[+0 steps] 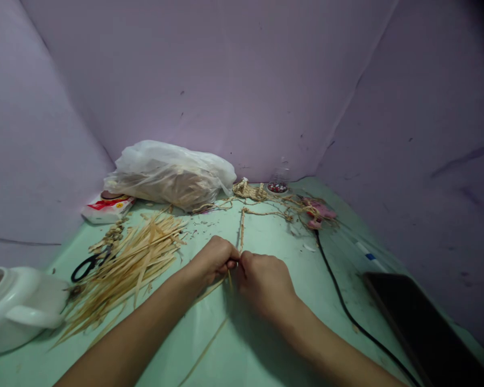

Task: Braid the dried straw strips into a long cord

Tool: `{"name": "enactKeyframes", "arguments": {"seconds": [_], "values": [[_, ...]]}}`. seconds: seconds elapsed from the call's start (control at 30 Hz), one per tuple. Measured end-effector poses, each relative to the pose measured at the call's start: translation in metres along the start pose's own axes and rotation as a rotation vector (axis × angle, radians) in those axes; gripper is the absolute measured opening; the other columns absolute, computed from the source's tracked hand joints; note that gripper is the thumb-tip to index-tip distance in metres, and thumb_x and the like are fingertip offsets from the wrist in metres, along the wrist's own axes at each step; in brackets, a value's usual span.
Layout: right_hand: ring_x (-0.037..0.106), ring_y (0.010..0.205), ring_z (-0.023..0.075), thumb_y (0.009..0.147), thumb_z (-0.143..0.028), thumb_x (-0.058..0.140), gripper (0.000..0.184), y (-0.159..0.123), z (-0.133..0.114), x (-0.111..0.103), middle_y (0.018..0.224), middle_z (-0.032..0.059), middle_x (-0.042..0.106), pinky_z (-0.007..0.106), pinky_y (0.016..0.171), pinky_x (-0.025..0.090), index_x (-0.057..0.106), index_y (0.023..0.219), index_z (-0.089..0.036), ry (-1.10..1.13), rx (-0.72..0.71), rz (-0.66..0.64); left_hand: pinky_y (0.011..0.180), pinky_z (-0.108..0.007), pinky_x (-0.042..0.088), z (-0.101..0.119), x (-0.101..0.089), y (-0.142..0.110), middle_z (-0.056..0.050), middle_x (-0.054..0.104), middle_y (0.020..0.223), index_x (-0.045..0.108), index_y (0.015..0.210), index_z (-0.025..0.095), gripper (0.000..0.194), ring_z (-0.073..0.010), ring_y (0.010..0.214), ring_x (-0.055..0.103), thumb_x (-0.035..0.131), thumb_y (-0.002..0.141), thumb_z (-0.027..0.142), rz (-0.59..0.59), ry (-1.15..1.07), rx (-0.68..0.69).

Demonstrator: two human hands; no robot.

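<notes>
A thin braided straw cord (242, 231) runs down the middle of the table toward me. At its near end my left hand (215, 258) and my right hand (264, 274) meet, fingers closed and pinching the strands. Loose straw strands (207, 346) trail from beneath the hands toward the near edge. The fingertips of my right hand are partly hidden behind its knuckles. To the left lies a pile of flat dry straw strips (145, 258), with black-handled scissors (86, 266) beside it.
A white plastic bag (173, 172) lies at the back. A white jug (20, 306) stands left, near a white-red box (108, 207). Woven straw (250, 190), a clear container of beads (278, 186) and a pink tool (318, 210) with a black cable sit behind. A dark phone-like slab (419, 328) lies right.
</notes>
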State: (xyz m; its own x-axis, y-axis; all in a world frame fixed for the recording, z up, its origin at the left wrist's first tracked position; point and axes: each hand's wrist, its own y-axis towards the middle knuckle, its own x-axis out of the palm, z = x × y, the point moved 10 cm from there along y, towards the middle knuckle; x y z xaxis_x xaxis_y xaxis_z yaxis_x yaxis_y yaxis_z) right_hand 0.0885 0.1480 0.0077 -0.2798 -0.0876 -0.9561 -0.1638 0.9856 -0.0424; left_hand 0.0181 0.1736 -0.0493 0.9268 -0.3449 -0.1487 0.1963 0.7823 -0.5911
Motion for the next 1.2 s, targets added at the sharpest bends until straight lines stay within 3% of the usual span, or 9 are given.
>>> {"name": "enactKeyframes", "arguments": {"seconds": [0.23, 0.33, 0.43, 0.53, 0.6, 0.67, 0.87, 1.0, 1.2], "values": [[0.056, 0.054, 0.0174, 0.07, -0.02, 0.051, 0.018, -0.002, -0.009, 0.005, 0.067, 0.0109, 0.066, 0.026, 0.047, 0.024, 0.065, 0.08, -0.015, 0.031, -0.096, -0.042, 0.036, -0.019, 0.012, 0.01, 0.0, 0.002, 0.005, 0.034, 0.034, 0.049, 0.044, 0.011, 0.004, -0.003, 0.034, 0.025, 0.045, 0.043, 0.009, -0.013, 0.008, 0.146], [0.051, 0.05, 0.0136, 0.069, -0.03, 0.054, 0.016, 0.007, 0.011, -0.015, 0.058, 0.0052, 0.062, 0.024, 0.046, 0.026, 0.064, 0.066, -0.018, 0.272, -0.08, -0.026, 0.036, -0.02, 0.009, 0.011, 0.001, 0.003, 0.007, 0.033, 0.033, 0.049, 0.046, 0.012, 0.002, -0.0026, 0.032, 0.021, 0.05, 0.047, 0.014, -0.062, 0.042, 0.142], [0.05, 0.052, 0.0124, 0.074, -0.033, 0.047, 0.023, 0.02, 0.052, -0.035, 0.059, 0.0047, 0.06, 0.022, 0.048, 0.032, 0.06, 0.066, -0.015, 0.577, 0.114, 0.136, 0.036, -0.02, 0.008, 0.01, 0.001, 0.004, 0.007, 0.031, 0.034, 0.05, 0.049, 0.013, 0.007, -0.0019, 0.031, 0.018, 0.053, 0.049, 0.019, -0.121, 0.047, 0.12], [0.049, 0.051, 0.0103, 0.073, -0.026, 0.049, 0.016, 0.026, 0.056, 0.001, 0.056, 0.0027, 0.056, 0.021, 0.051, 0.038, 0.055, 0.066, -0.014, 0.986, 0.253, -0.1, 0.035, -0.021, 0.006, 0.009, 0.004, 0.005, 0.007, 0.032, 0.035, 0.048, 0.049, 0.014, 0.006, -0.0023, 0.03, 0.018, 0.052, 0.049, 0.019, -0.165, 0.048, 0.122], [0.05, 0.05, 0.0092, 0.074, -0.022, 0.048, 0.013, 0.02, 0.036, 0.031, 0.057, 0.0022, 0.054, 0.022, 0.053, 0.041, 0.053, 0.066, -0.013, 1.25, 0.289, -0.344, 0.036, -0.021, 0.006, 0.01, 0.006, 0.005, 0.007, 0.031, 0.034, 0.044, 0.046, 0.015, 0.008, -0.0022, 0.03, 0.017, 0.05, 0.05, 0.018, -0.169, 0.051, 0.142], [0.049, 0.047, 0.0081, 0.074, -0.02, 0.05, 0.011, 0.014, 0.02, 0.048, 0.056, 0.0011, 0.052, 0.022, 0.051, 0.042, 0.051, 0.065, -0.013, 1.407, 0.31, -0.47, 0.036, -0.021, 0.007, 0.012, 0.007, 0.004, 0.007, 0.03, 0.033, 0.042, 0.043, 0.015, 0.01, -0.0022, 0.03, 0.017, 0.049, 0.05, 0.017, -0.153, 0.068, 0.166], [0.021, 0.03, 0.0021, 0.073, -0.016, 0.049, 0.017, 0.018, 0.029, 0.052, 0.038, -0.0087, 0.03, 0.016, 0.032, 0.013, 0.045, 0.057, -0.015, 1.222, 0.295, -0.397, 0.038, -0.022, 0.008, 0.012, 0.005, 0.004, 0.006, 0.03, 0.032, 0.046, 0.044, 0.014, 0.007, -0.0029, 0.032, 0.018, 0.047, 0.05, 0.016, -0.088, 0.147, 0.183], [0.019, 0.031, 0.0019, 0.072, -0.017, 0.048, 0.017, 0.023, 0.035, 0.048, 0.036, -0.0082, 0.031, 0.019, 0.033, 0.011, 0.052, 0.055, -0.013, 1.043, 0.206, -0.349, 0.039, -0.022, 0.011, 0.011, 0.007, 0.005, 0.005, 0.032, 0.033, 0.051, 0.046, 0.012, 0.008, -0.0038, 0.034, 0.02, 0.046, 0.051, 0.015, -0.103, 0.224, 0.196], [0.022, 0.032, 0.0018, 0.068, -0.018, 0.05, 0.014, 0.028, 0.042, 0.051, 0.039, -0.0062, 0.039, 0.018, 0.034, 0.014, 0.056, 0.056, -0.011, 0.951, 0.204, -0.288, 0.039, -0.021, 0.017, 0.01, -0.004, 0.008, 0.004, 0.034, 0.033, 0.047, 0.041, 0.013, 0.011, -0.0049, 0.034, 0.024, 0.05, 0.052, 0.016, 0.007, 0.424, 0.17]]}}
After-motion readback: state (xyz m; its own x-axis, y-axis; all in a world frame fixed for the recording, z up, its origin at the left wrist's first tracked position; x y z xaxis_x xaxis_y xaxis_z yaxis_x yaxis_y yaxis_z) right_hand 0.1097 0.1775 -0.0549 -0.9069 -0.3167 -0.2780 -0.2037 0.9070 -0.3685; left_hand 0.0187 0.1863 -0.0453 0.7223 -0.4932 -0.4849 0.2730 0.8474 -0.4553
